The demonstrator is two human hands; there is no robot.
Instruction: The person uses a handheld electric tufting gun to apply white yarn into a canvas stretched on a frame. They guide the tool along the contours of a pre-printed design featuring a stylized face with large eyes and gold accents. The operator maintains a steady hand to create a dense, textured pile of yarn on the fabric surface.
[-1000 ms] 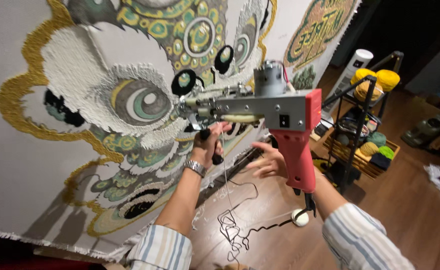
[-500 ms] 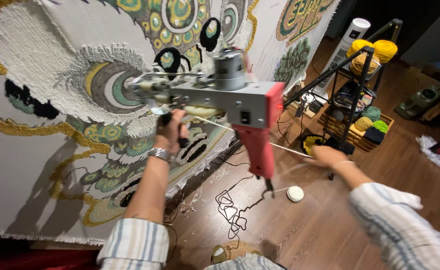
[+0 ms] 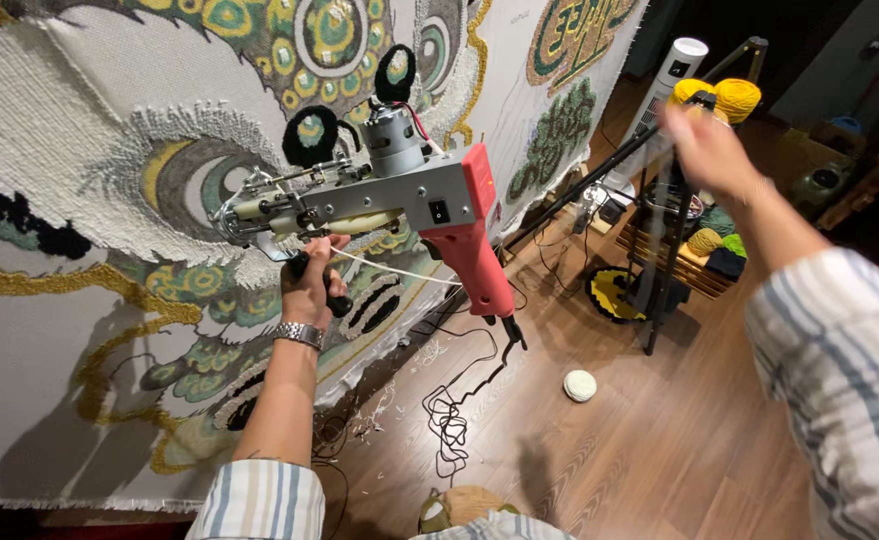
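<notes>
Before the tufted rug (image 3: 110, 150), your left hand (image 3: 312, 285) clamps the front handle of the top-heavy, rigid tufting gun (image 3: 380, 200); right hand (image 3: 705, 150) open, empty, leaving the red grip behind it free

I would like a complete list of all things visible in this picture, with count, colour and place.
tufting gun: one, grey with red handle, centre, held up before the cloth
tufted cloth: one, white, green, gold and black, hanging at left
white yarn strand: one, running from the gun
black cable: one, on the wooden floor
yarn ball: one, white, on the floor
yellow yarn cones: two, upper right
wristwatch: one, silver, left wrist
left hand: grips the gun's black front handle
right hand: blurred, empty, raised toward the yarn cones
</notes>
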